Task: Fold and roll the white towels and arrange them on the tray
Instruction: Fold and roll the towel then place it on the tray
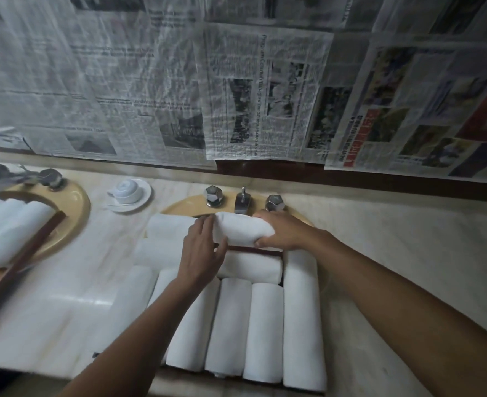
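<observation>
**A:** Head view. Where is the towel we are handling, and which way does it lie?

**B:** We see one rolled towel (243, 227) at the far end of the tray (253, 250), just in front of the faucet (242, 202). Its long axis runs left to right across our view, with the left end a little higher in the picture. We cannot tell whether it rests on anything beneath it.

**A:** How do our hands have it?

**B:** Our right hand (282, 230) wraps the right end, fingers curled over the top and thumb underneath. Our left hand (202, 253) is flat. Its straight fingers lie against the left end, pressing rather than gripping.

**A:** What else is on the tray?

**B:** Nearest us, lengthwise rolls (266, 330) lie side by side and touching, pointing away from us. Beyond them a crosswise roll (250, 266) lies parallel to the held one, just below a dark strip of tray rim. More white rolls (162, 230) sit to the left. Our left hand and forearm partly hide them.

**A:** And around it?

**B:** A tan basin rim (179, 206) shows beyond the tray, and two faceted knobs (214, 196) flank the faucet. To the left, a white cup on a saucer (127, 193) stands on the pale counter (394, 253). Farther left, a second tray (30, 253) holds more white rolls (7, 230) over another basin. Newspaper sheets (265, 90) cover the wall behind.
</observation>
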A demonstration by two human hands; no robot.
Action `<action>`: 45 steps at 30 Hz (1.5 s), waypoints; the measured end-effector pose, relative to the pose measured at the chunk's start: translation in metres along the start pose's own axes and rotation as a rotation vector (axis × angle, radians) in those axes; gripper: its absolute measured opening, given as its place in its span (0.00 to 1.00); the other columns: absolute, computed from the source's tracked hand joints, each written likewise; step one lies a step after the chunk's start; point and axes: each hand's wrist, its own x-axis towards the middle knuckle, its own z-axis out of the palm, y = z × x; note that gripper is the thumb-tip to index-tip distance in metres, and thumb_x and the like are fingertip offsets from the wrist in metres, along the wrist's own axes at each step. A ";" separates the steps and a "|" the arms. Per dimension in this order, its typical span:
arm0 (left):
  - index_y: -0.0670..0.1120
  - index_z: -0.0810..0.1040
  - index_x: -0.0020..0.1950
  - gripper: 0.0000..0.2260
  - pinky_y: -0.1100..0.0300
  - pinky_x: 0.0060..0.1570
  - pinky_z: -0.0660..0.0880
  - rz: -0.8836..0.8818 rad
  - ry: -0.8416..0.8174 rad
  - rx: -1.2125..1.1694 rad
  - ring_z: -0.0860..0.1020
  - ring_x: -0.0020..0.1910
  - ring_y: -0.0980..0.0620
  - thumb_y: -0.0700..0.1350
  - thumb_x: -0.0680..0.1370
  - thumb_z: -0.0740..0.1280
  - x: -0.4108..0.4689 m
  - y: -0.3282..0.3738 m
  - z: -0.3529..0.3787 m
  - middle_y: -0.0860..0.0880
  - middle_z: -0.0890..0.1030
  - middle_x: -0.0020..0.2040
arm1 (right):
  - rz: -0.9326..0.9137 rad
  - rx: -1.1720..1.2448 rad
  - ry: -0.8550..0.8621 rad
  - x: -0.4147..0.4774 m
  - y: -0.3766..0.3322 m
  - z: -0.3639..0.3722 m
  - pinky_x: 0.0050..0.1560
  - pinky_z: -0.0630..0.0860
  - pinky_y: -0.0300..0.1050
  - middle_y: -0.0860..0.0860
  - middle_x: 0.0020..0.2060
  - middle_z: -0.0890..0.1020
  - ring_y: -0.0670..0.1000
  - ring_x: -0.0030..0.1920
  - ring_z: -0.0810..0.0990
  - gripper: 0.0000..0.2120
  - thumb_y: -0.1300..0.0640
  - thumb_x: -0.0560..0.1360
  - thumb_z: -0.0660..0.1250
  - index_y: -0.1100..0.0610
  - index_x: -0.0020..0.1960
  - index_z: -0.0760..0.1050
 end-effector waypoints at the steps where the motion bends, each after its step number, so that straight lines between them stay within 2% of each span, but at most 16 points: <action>1: 0.43 0.71 0.72 0.26 0.46 0.59 0.74 0.014 -0.017 0.047 0.74 0.62 0.40 0.49 0.76 0.69 0.005 -0.003 0.001 0.43 0.75 0.67 | 0.011 0.015 -0.009 0.006 0.004 0.002 0.55 0.73 0.50 0.49 0.59 0.80 0.53 0.58 0.77 0.31 0.36 0.68 0.73 0.42 0.68 0.70; 4: 0.46 0.71 0.72 0.26 0.45 0.60 0.73 0.101 -0.090 0.174 0.72 0.64 0.40 0.49 0.75 0.70 0.013 -0.006 0.003 0.44 0.74 0.69 | 0.015 0.034 -0.058 0.012 0.009 0.006 0.53 0.73 0.49 0.44 0.57 0.80 0.51 0.57 0.77 0.30 0.37 0.69 0.74 0.43 0.67 0.71; 7: 0.48 0.73 0.70 0.22 0.46 0.63 0.70 0.249 -0.218 0.253 0.73 0.66 0.43 0.50 0.76 0.66 0.024 -0.009 0.005 0.48 0.75 0.66 | 0.033 0.107 -0.120 0.020 0.010 0.006 0.50 0.71 0.44 0.43 0.56 0.79 0.48 0.56 0.77 0.26 0.43 0.72 0.75 0.46 0.67 0.72; 9: 0.48 0.74 0.68 0.21 0.46 0.64 0.68 0.257 -0.314 0.298 0.73 0.66 0.43 0.50 0.76 0.62 0.032 -0.011 0.007 0.49 0.76 0.66 | 0.074 0.168 -0.192 0.023 0.012 0.004 0.53 0.72 0.41 0.43 0.57 0.79 0.46 0.57 0.77 0.24 0.45 0.74 0.74 0.48 0.67 0.74; 14: 0.49 0.70 0.72 0.23 0.45 0.65 0.65 0.212 -0.503 0.374 0.71 0.69 0.43 0.51 0.77 0.60 0.054 -0.013 0.012 0.49 0.76 0.69 | 0.177 0.273 -0.265 0.032 0.019 0.010 0.64 0.76 0.51 0.47 0.59 0.81 0.50 0.59 0.80 0.24 0.41 0.72 0.70 0.50 0.65 0.78; 17: 0.47 0.67 0.68 0.21 0.43 0.67 0.63 0.199 -0.570 0.388 0.71 0.68 0.42 0.51 0.76 0.59 0.059 -0.016 0.016 0.45 0.78 0.67 | 0.222 0.322 -0.198 0.028 0.022 0.017 0.64 0.76 0.51 0.45 0.58 0.81 0.47 0.58 0.79 0.25 0.37 0.70 0.68 0.47 0.63 0.77; 21: 0.47 0.68 0.64 0.17 0.41 0.69 0.61 0.200 -0.590 0.389 0.71 0.66 0.42 0.50 0.77 0.59 0.065 -0.023 0.019 0.45 0.79 0.63 | 0.256 0.272 -0.081 0.022 0.025 0.030 0.63 0.74 0.48 0.45 0.59 0.80 0.48 0.60 0.78 0.18 0.39 0.77 0.68 0.45 0.63 0.77; 24: 0.48 0.69 0.64 0.16 0.42 0.68 0.61 0.205 -0.595 0.388 0.70 0.68 0.43 0.50 0.78 0.59 0.070 -0.027 0.023 0.46 0.78 0.65 | 0.216 0.182 0.034 0.014 0.021 0.039 0.67 0.71 0.50 0.51 0.64 0.76 0.52 0.65 0.75 0.23 0.41 0.78 0.68 0.47 0.71 0.74; 27: 0.48 0.70 0.67 0.17 0.44 0.67 0.61 0.188 -0.589 0.380 0.68 0.69 0.43 0.50 0.79 0.60 0.072 -0.032 0.025 0.47 0.77 0.67 | 0.209 0.162 -0.007 0.000 0.019 0.038 0.68 0.70 0.48 0.51 0.70 0.70 0.53 0.68 0.73 0.33 0.47 0.75 0.72 0.47 0.78 0.66; 31: 0.50 0.69 0.72 0.31 0.44 0.71 0.58 0.193 -0.676 0.379 0.64 0.75 0.43 0.58 0.70 0.59 0.071 -0.042 0.021 0.49 0.74 0.70 | 0.208 0.090 -0.095 -0.003 0.019 0.034 0.64 0.71 0.46 0.52 0.71 0.69 0.54 0.69 0.72 0.38 0.55 0.72 0.72 0.47 0.80 0.61; 33: 0.49 0.68 0.73 0.32 0.44 0.71 0.57 0.204 -0.700 0.410 0.63 0.75 0.44 0.57 0.69 0.62 0.074 -0.046 0.018 0.50 0.74 0.71 | 0.211 0.071 -0.121 -0.001 0.020 0.030 0.63 0.72 0.48 0.51 0.69 0.72 0.54 0.67 0.73 0.38 0.55 0.72 0.72 0.46 0.78 0.62; 36: 0.47 0.67 0.67 0.24 0.43 0.71 0.56 0.197 -0.668 0.391 0.65 0.73 0.45 0.51 0.73 0.66 0.079 -0.048 0.018 0.49 0.74 0.68 | 0.245 0.121 -0.137 0.000 0.023 0.023 0.57 0.78 0.52 0.47 0.57 0.79 0.49 0.54 0.79 0.29 0.53 0.71 0.71 0.43 0.68 0.64; 38: 0.47 0.67 0.66 0.22 0.42 0.72 0.55 0.168 -0.657 0.365 0.64 0.74 0.45 0.51 0.73 0.65 0.081 -0.051 0.016 0.49 0.74 0.67 | 0.258 0.162 -0.166 0.003 0.026 0.019 0.55 0.79 0.53 0.46 0.50 0.80 0.48 0.49 0.81 0.24 0.52 0.74 0.71 0.44 0.65 0.64; 40: 0.48 0.69 0.66 0.24 0.42 0.72 0.54 0.170 -0.649 0.380 0.63 0.75 0.45 0.53 0.71 0.59 0.080 -0.054 0.015 0.50 0.74 0.67 | 0.265 0.182 -0.176 0.003 0.026 0.020 0.55 0.79 0.53 0.45 0.49 0.80 0.48 0.50 0.81 0.22 0.51 0.76 0.70 0.45 0.66 0.65; 42: 0.49 0.70 0.70 0.29 0.43 0.72 0.54 0.181 -0.648 0.404 0.61 0.76 0.46 0.54 0.69 0.55 0.077 -0.056 0.015 0.51 0.73 0.70 | 0.266 0.188 -0.166 0.001 0.024 0.024 0.55 0.76 0.50 0.45 0.54 0.80 0.49 0.54 0.79 0.22 0.51 0.78 0.68 0.46 0.70 0.66; 45: 0.50 0.69 0.74 0.32 0.46 0.71 0.55 0.170 -0.624 0.392 0.60 0.78 0.47 0.55 0.69 0.54 0.072 -0.054 0.014 0.51 0.71 0.74 | 0.236 0.168 -0.105 -0.003 0.021 0.029 0.57 0.68 0.45 0.50 0.68 0.74 0.52 0.65 0.74 0.25 0.54 0.81 0.66 0.50 0.76 0.66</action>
